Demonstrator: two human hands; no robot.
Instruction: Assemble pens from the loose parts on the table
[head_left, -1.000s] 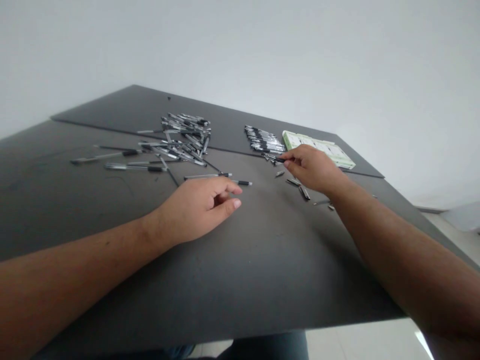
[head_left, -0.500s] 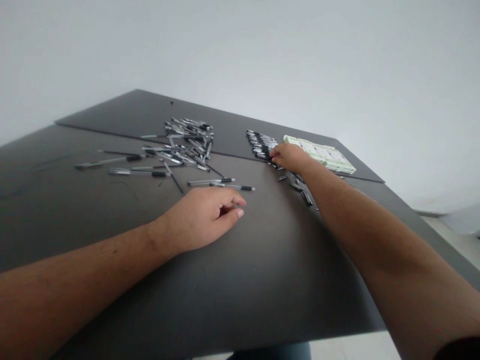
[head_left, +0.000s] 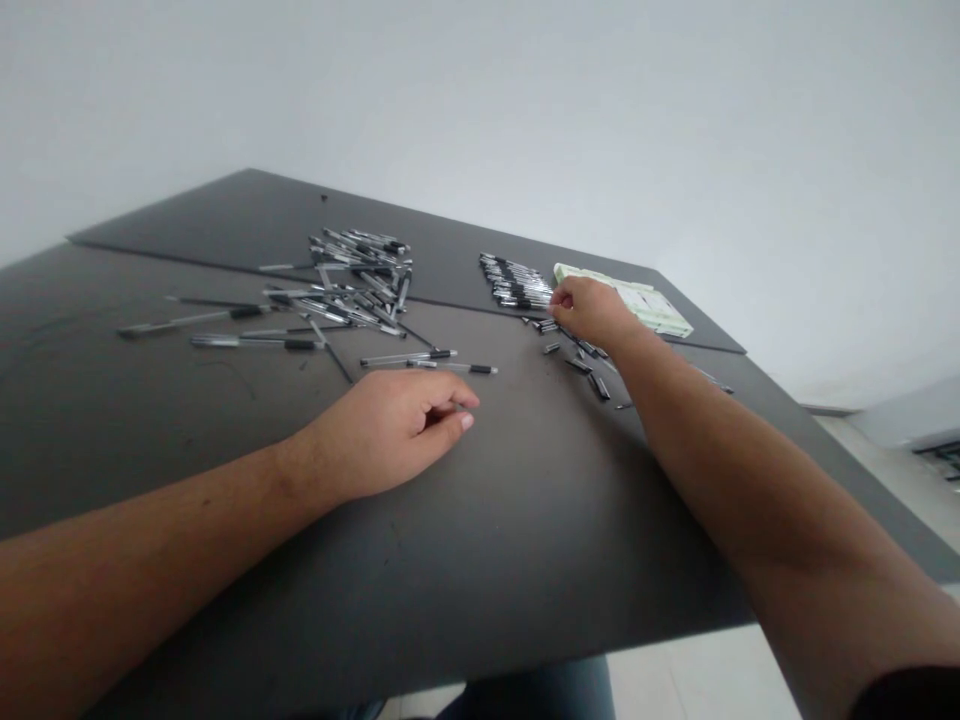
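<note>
My left hand (head_left: 397,425) rests on the dark table (head_left: 480,560), fingers curled and the thumb slightly apart from the index finger, with nothing visible between them. Just beyond it lie two clear pens with black grips (head_left: 450,367). My right hand (head_left: 592,310) reaches forward, thumb and index finger pinched at the right end of the nearest pen (head_left: 521,302) in a neat row of pens (head_left: 514,278). Its other fingers are mostly hidden. Below it are several loose black pen caps (head_left: 577,366), partly covered by my forearm.
A tangled pile of pens and thin refills (head_left: 360,285) spreads over the left and middle of the table. Pale green and white packaging (head_left: 645,305) lies behind my right hand. A small black piece (head_left: 324,197) sits near the back edge. A seam crosses the table.
The view has shifted slightly to the right. My right hand has slid rightward along the nearest pen toward its end, uncovering more of the row. My left hand stays in place.
</note>
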